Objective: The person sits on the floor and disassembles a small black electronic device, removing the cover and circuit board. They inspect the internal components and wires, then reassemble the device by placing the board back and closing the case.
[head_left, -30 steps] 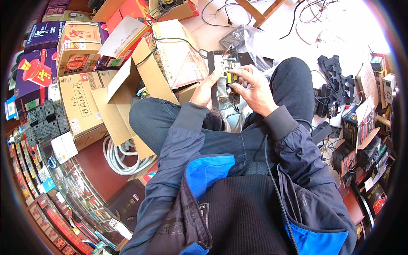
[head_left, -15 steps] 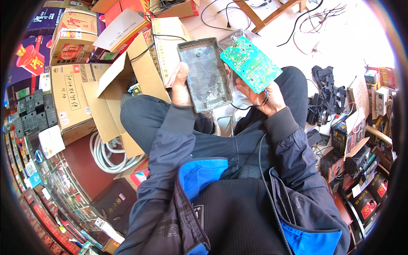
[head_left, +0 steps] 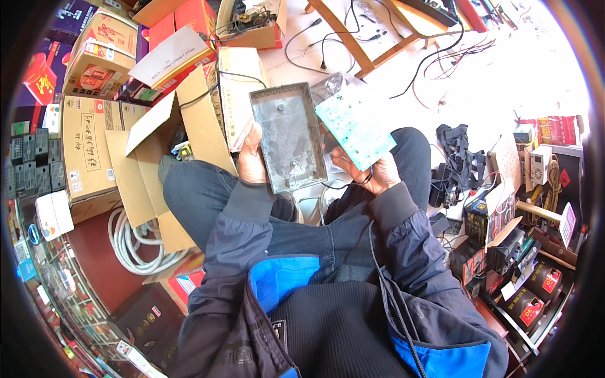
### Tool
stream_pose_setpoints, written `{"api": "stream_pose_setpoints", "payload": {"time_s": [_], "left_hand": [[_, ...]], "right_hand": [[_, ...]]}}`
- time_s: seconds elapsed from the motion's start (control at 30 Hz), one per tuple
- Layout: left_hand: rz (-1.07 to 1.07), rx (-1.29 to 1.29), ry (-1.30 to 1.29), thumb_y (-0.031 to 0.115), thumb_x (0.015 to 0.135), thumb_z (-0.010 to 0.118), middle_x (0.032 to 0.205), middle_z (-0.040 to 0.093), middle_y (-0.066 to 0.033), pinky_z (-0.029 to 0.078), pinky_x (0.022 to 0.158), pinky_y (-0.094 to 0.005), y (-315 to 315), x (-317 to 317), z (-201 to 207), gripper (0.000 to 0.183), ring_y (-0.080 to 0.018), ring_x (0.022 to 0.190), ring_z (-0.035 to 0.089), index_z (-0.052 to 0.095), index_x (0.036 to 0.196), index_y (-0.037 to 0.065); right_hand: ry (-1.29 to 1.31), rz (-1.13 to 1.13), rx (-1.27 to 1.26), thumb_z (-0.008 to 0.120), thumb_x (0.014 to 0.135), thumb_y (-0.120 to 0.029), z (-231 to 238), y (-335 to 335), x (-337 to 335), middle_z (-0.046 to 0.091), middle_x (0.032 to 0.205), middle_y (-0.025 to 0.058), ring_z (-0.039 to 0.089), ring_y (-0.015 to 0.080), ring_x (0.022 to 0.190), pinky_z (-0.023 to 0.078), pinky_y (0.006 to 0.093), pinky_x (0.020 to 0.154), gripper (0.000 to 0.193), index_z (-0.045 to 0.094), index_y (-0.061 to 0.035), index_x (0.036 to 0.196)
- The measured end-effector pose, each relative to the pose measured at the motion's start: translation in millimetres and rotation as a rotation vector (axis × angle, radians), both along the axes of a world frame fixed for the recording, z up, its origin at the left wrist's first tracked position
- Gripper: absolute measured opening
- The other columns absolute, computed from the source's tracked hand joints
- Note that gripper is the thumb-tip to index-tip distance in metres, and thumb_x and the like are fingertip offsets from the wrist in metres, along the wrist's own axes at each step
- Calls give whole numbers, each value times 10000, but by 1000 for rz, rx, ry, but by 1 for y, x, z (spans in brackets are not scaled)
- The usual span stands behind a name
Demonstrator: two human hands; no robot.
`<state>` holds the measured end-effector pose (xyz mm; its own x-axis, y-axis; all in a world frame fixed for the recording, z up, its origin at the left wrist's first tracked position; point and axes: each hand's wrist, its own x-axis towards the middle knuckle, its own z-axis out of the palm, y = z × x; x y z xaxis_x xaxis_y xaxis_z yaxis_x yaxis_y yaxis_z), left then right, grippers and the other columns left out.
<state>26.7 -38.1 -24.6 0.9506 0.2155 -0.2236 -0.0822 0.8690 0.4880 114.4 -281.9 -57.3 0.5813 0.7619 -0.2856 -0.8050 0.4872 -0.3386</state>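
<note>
A bright, pale floor [head_left: 403, 113] strewn with loose cables [head_left: 435, 61] spreads beyond the bent knees [head_left: 195, 186]. The left hand [head_left: 253, 162] is clamped on the left edge of a black casing [head_left: 287, 135], hollow side up; the right hand [head_left: 383, 174] grips the near edge of a green circuit board [head_left: 356, 129], its fingers partly hidden — a second ago the board sat inside the casing, now they are apart. A black cord [head_left: 340, 188] runs by the right fingers, and an open cardboard box [head_left: 135, 195] crowds the left knee
</note>
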Motion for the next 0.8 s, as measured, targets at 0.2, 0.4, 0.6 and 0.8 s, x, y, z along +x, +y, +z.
{"api": "stream_pose_setpoints", "payload": {"time_s": [0.2, 0.4, 0.6, 0.8], "left_hand": [[14, -32, 1, 469, 972, 720, 1341, 672, -158, 591, 971, -492, 1, -7, -11, 667, -329, 1135, 701, 542, 1457, 48], [58, -5, 27, 465, 966, 733, 1321, 685, -134, 593, 966, -474, 5, -6, -26, 645, -291, 1129, 704, 562, 1441, 64], [120, 125, 24, 498, 945, 752, 1324, 683, -140, 583, 983, -462, 5, -2, -29, 705, -289, 1152, 695, 550, 1446, 45], [34, 76, 31, 592, 946, 685, 1475, 580, -227, 529, 1039, -601, 10, -6, -27, 852, -415, 1272, 618, 452, 1533, 19]], "right_hand": [[-12, -20, -19, 645, 1040, -313, -1, -2, -1, 668, 1313, 280, 691, 409, 1197, 605, 527, 1025, 560, 525, 37, 1460], [-89, -31, -99, 647, 1043, -303, 9, -1, -1, 689, 1305, 235, 723, 391, 1134, 609, 492, 1023, 542, 527, 15, 1465], [-217, 3, -154, 691, 1019, -259, 19, 4, -2, 645, 1403, 204, 705, 344, 1190, 601, 426, 995, 574, 507, 7, 1493], [-267, 100, 17, 755, 801, -111, 40, 4, -1, 607, 1461, 205, 646, 351, 1295, 520, 430, 1092, 809, 448, 24, 1538]]}}
